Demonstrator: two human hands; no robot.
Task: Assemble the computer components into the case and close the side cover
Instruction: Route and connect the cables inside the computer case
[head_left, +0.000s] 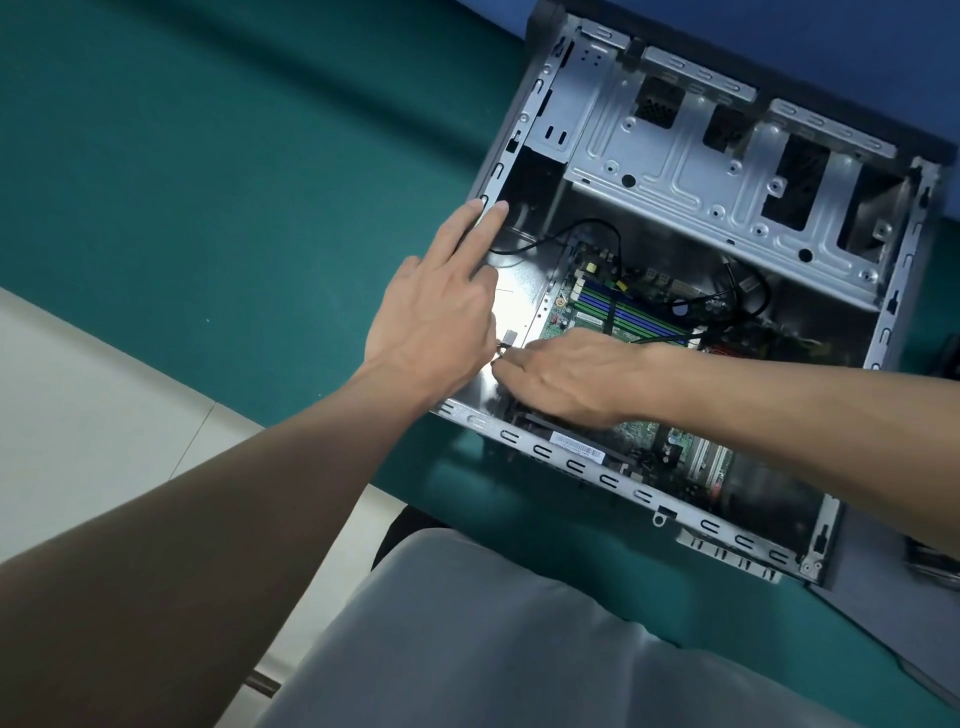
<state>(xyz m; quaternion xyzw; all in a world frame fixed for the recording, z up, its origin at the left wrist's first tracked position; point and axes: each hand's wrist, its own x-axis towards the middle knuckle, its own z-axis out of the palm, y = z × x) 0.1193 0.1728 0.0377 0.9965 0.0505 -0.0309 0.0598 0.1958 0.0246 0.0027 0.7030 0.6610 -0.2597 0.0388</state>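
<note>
Two hands worked inside the open computer case (524, 124), which lay on its side on the teal table (234, 156) with the side cover off. The left hand (436, 312) had its two longest fingers (491, 223) straight and slightly apart, their tips resting on the case's metal rim; its thumb was hidden beneath the palm, so I cannot tell how it lay. The right hand (566, 374) reached across the motherboard (587, 312), its fingertips (506, 366) curled close together and pinching a small part (501, 353) just below the left palm, against the case floor. What the part was, I cannot tell. Behind the right knuckles ran the blue and green memory slots (644, 319). A black cable (571, 227) looped just beyond the left fingertips, and the silver drive cage (701, 171) stood well past both hands.
</note>
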